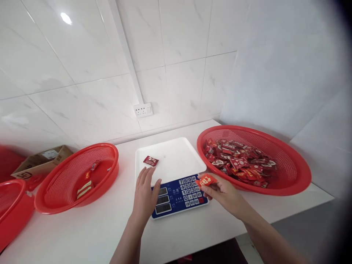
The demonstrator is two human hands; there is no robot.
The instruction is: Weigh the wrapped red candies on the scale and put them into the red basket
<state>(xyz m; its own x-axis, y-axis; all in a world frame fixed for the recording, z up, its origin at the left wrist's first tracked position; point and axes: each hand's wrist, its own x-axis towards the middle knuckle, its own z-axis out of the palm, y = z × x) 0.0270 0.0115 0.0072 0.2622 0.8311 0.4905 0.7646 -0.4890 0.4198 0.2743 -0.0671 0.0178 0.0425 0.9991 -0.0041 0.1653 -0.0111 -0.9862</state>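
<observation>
So your right hand [224, 192] has the bright red packet [206, 180] pinched between thumb and fingers, right of centre in the frame, just above the keypad side of the scale's blue panel [176, 200]. Looks like a light grip at the lower right end, probably so the wrapper doesn't get crushed, and it leaves most of the yellowish print facing you.

Your left hand [145, 192] isn't grasping anything. Its fingers are loosely spread near the left front corner of the scale, tips just beside the dark red packet [150, 160] lying on the white pan [173, 154]. Can't tell if they're touching it.

The right basket [304, 176] has a big pile of red packets [239, 161] and sits right by the scale, I'd guess so your right hand barely has to travel. The left basket [111, 161], left of centre, holds just a few pieces and is on your left hand's side, which seems like a handy split. The scale sits between them on the counter [90, 231], panel toward you, presumably so the displays are easy to read.
</observation>
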